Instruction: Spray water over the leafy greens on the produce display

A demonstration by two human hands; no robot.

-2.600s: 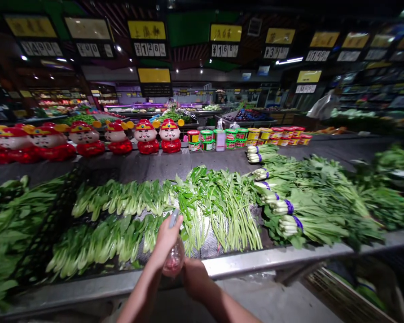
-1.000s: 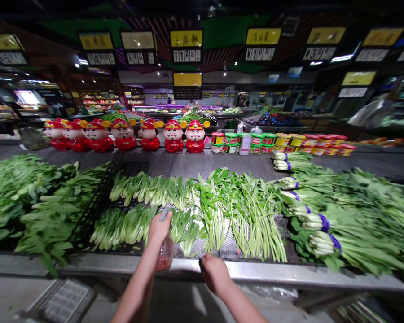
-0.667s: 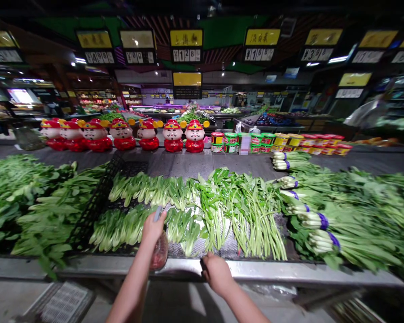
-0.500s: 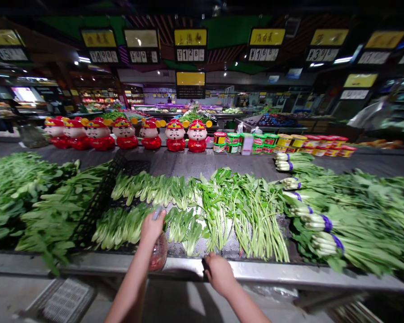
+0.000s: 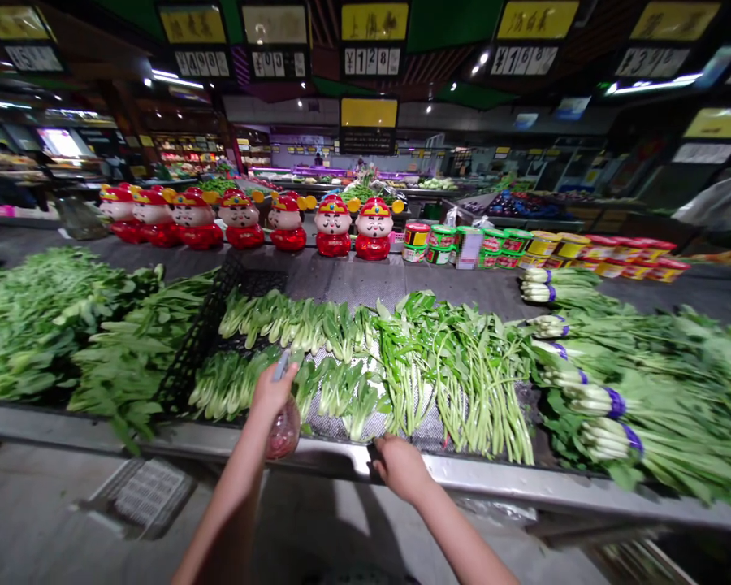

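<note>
My left hand [image 5: 272, 390] is closed round a spray bottle [image 5: 284, 429] with a grey top and a see-through, pinkish body, held over the front of the vegetable stand. Small bok choy [image 5: 292, 321] lie in two rows behind and beside it. Down at the metal front edge [image 5: 335, 459] is my right hand [image 5: 402, 467], its fingers curled in at the rim. What those fingers hold, if anything, is hidden. Just behind it, long-stemmed leafy greens [image 5: 463, 382] are spread over a perforated metal sheet [image 5: 329, 426].
White-stemmed greens tied with purple bands [image 5: 606, 402] fill the right side. Leafy greens [image 5: 127, 357] lie on the left beside a black plastic crate [image 5: 198, 341]. Red figurine jars [image 5: 374, 231] and stacked tubs [image 5: 493, 244] line the back. A grey crate [image 5: 143, 496] sits on the floor.
The view has tilted downward and shifted slightly left, so the stand and signs sit higher in the picture. Both hands keep nearly the same places over the stand; the bottle remains in my left hand.
</note>
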